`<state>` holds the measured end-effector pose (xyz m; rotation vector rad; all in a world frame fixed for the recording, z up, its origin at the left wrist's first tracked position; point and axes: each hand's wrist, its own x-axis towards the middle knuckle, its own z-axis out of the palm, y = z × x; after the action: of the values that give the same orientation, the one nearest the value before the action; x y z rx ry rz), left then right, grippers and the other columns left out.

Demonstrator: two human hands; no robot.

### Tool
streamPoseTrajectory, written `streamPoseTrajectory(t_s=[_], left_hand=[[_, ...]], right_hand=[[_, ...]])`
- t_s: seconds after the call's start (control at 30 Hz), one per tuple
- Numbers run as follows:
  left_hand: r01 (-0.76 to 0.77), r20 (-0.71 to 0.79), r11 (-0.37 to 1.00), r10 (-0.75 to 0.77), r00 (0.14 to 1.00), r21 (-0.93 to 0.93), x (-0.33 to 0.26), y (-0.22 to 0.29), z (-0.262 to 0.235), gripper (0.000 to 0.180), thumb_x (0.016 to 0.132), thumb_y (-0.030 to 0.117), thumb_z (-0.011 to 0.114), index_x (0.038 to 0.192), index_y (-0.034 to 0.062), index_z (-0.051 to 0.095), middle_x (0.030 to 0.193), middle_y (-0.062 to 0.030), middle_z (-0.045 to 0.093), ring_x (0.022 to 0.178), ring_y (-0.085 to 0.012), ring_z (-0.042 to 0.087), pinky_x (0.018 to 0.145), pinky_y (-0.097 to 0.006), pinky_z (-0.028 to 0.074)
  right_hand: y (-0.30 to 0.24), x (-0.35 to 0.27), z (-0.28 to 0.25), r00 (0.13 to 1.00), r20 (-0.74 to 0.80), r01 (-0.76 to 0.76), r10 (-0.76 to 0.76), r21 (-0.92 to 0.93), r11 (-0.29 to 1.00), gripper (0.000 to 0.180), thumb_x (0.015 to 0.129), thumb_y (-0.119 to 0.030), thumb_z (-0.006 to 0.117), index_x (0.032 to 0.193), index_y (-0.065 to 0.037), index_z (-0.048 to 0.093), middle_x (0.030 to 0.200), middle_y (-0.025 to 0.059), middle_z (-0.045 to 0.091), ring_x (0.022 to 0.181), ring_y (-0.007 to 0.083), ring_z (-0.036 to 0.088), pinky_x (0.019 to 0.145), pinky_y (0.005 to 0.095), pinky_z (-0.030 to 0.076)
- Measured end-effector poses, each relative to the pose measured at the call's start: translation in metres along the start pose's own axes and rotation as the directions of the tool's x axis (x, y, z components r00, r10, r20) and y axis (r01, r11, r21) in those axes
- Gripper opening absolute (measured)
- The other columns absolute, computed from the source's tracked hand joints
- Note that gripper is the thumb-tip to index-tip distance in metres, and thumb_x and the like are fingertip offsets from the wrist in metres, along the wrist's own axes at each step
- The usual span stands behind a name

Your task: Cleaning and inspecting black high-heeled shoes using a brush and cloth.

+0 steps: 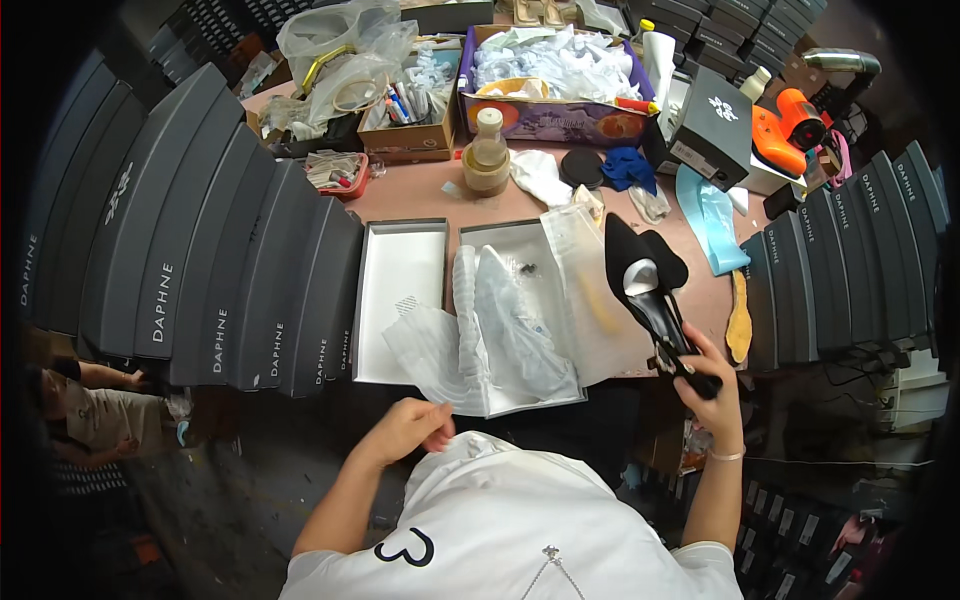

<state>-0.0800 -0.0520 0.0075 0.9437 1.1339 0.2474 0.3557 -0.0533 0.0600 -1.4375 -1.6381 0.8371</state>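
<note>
A black pointed-toe slingback shoe (618,262) is in my right hand (715,392), gripped at the heel end with the toe pointing away from me. A second dark toe shape shows beside it, perhaps the other shoe of the pair. My left hand (408,432) is closed with curled fingers near my shirt, and nothing shows in it. In front of me lies an open shoe box (572,396) with a wrapped, pale shape in clear plastic (515,325) and white padded sheet (430,345). To its left is the box lid (402,245), white inside up. A translucent sheet (598,300) overhangs the box's right side.
Dark shoe boxes stand stacked at left (200,250) and right (850,270). Farther back are a purple carton (550,122) of crumpled paper, a carton (405,140) of pens, a pump bottle (487,165), a blue cloth (628,170) and an orange heat gun (778,140).
</note>
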Motion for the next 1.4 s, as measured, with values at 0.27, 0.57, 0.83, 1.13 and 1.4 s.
streamPoseTrajectory(t_s=[0.27,0.57,0.83,1.13,1.4], left_hand=[[-0.306,-0.647,0.860,-0.036,0.761,-0.408,0.051,-0.058,0.006,0.034,0.094,0.037,0.062,0.094,0.0031,0.063,0.073,-0.0012,0.062,0.055,-0.0077,0.055,0.047,-0.021,0.044],[-0.845,-0.892,0.460,0.207,0.402,-0.274,0.046,-0.007,0.025,0.022,0.100,0.025,0.054,0.092,0.0050,0.058,0.091,-0.0013,0.062,0.080,-0.0085,0.059,0.073,-0.024,0.049],[-0.899,-0.918,0.355,0.202,0.341,-0.256,0.045,-0.018,0.006,0.032,0.102,0.032,0.050,0.118,0.0049,0.052,0.114,-0.0071,0.059,0.103,-0.0167,0.055,0.088,-0.029,0.043],[-0.812,-0.240,0.540,0.837,0.491,0.220,0.060,0.039,0.035,0.037,0.101,0.030,0.047,0.111,-0.0002,0.066,0.123,-0.0215,0.061,0.120,-0.0312,0.056,0.104,-0.039,0.039],[-0.188,0.139,0.107,0.355,0.924,0.976,0.159,0.072,0.050,0.047,0.082,0.040,0.065,0.095,-0.0047,0.068,0.101,-0.0218,0.068,0.095,-0.0354,0.066,0.082,-0.042,0.053]], right_hand=[[-0.012,0.048,0.052,0.987,0.161,0.081,-0.018,-0.390,0.917,0.090,0.066,-0.020,0.085,0.141,0.000,0.039,0.143,0.0274,0.040,0.133,0.0399,0.041,0.108,0.0413,0.036],[0.034,0.056,0.216,0.942,0.330,0.117,0.062,-0.494,0.861,0.035,0.082,-0.032,0.068,0.084,0.002,0.059,0.080,0.0222,0.063,0.072,0.0444,0.062,0.067,0.0469,0.052],[0.014,0.048,0.196,0.969,0.166,-0.181,0.184,-0.034,0.983,0.032,0.084,-0.025,0.064,0.081,0.006,0.056,0.069,0.0261,0.057,0.070,0.0437,0.061,0.060,0.0486,0.046],[-0.008,0.062,0.167,0.953,0.114,0.303,-0.281,-0.403,0.864,0.035,0.071,-0.017,0.070,0.101,0.001,0.065,0.121,0.0207,0.056,0.118,0.0377,0.050,0.097,0.0526,0.040],[0.019,0.067,0.098,0.996,-0.079,-0.050,0.034,-0.209,0.977,0.016,0.083,-0.011,0.065,0.094,0.001,0.065,0.080,0.0244,0.063,0.077,0.0409,0.063,0.067,0.0430,0.050]])
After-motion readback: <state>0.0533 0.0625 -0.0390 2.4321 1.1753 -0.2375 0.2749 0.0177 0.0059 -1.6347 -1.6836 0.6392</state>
